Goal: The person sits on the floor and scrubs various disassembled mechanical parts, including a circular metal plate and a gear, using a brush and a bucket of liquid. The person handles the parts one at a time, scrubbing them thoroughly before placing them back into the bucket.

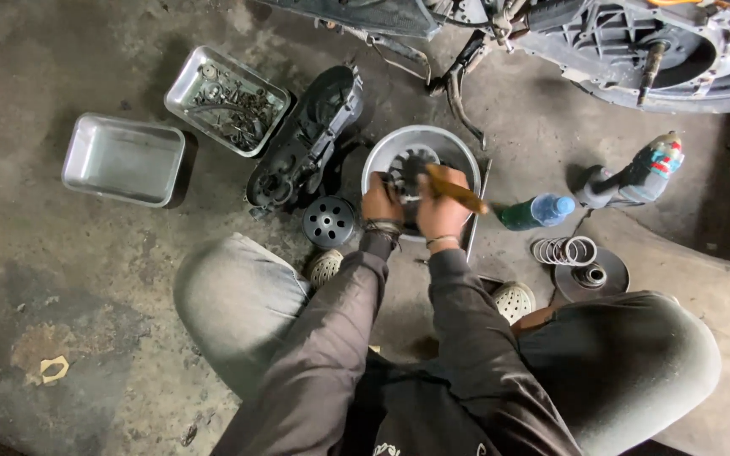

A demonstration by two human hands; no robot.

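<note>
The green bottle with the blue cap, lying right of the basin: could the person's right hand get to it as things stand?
Probably yes. The green bottle lies on bare floor beside the right hand, with nothing between them. But that hand already holds a wooden-handled brush, which it would need to put down first.
</note>
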